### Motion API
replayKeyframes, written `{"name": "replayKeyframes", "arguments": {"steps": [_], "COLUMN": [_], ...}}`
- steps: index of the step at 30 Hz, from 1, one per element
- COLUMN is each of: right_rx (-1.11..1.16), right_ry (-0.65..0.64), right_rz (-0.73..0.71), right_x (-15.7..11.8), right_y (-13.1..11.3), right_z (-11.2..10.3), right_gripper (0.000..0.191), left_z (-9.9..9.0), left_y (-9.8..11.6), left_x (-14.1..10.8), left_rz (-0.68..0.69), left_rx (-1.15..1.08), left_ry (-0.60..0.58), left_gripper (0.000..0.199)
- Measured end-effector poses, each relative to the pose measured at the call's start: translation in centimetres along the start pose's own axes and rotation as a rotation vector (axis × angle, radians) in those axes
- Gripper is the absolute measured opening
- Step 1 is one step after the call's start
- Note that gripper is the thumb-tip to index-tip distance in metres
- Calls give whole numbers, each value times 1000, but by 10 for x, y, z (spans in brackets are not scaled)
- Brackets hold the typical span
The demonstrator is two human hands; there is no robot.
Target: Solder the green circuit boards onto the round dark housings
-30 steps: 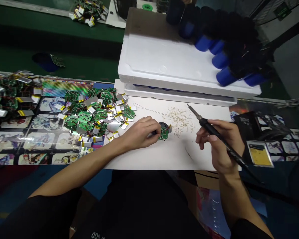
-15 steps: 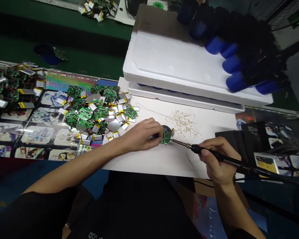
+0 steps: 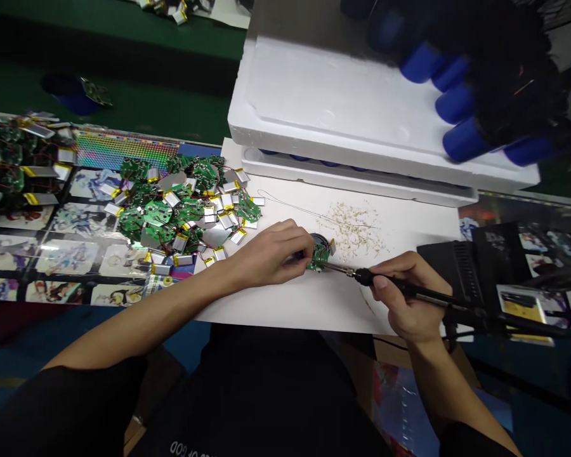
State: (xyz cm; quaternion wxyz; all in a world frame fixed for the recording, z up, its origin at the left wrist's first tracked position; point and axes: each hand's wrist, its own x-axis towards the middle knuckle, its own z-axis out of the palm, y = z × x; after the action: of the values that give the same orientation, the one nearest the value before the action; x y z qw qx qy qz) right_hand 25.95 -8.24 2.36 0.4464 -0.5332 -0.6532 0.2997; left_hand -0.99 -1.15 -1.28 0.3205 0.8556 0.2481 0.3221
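Observation:
My left hand (image 3: 285, 252) is closed at the left edge of a green circuit board (image 3: 320, 259), its fingers pinched together. Behind the board shows the rim of a dark round part, mostly covered by the board and my fingers. A small silver battery with yellow tape (image 3: 332, 246) sits at the board's upper right. My right hand (image 3: 412, 295) grips a soldering iron (image 3: 385, 281) by its black handle like a pen. The iron's metal tip points left and reaches the lower part of the board; whether it touches is too small to tell.
Left of my hands lies a heap of circuit boards with batteries (image 3: 185, 209). White foam trays (image 3: 323, 114) stand behind, with blue cylinders (image 3: 464, 139) on top. Yellowish scraps (image 3: 354, 228) and a thin wire (image 3: 299, 207) lie on the white sheet (image 3: 276, 304). A black box (image 3: 450, 266) is at right.
The soldering iron's tip has moved left, further over the board, with my right hand following. My left hand keeps its hold. The whole view has shifted slightly.

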Motion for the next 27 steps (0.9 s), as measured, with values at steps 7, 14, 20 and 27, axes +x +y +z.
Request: {"name": "replayKeyframes", "arguments": {"steps": [7,14,20,27], "right_rx": [-11,-45,-153,-161], "right_ry": [-4,-12,-45,6], "right_rz": [32,21,-64,-130], "right_x": [0,0,5,-2], "right_y": [0,-2,-11,-4], "right_z": [3,1,-1,-5], "right_gripper": [14,15,11,5], "left_z": [0,-1,-1,-2], "left_y": [0,0,1,1], "left_x": [0,1,0,1], "left_rz": [-9,-26,-10,-20], "left_rx": [3,11,2,-5], "left_ry": [-9,-29,-16,-28], "left_gripper": [11,11,12,12]}}
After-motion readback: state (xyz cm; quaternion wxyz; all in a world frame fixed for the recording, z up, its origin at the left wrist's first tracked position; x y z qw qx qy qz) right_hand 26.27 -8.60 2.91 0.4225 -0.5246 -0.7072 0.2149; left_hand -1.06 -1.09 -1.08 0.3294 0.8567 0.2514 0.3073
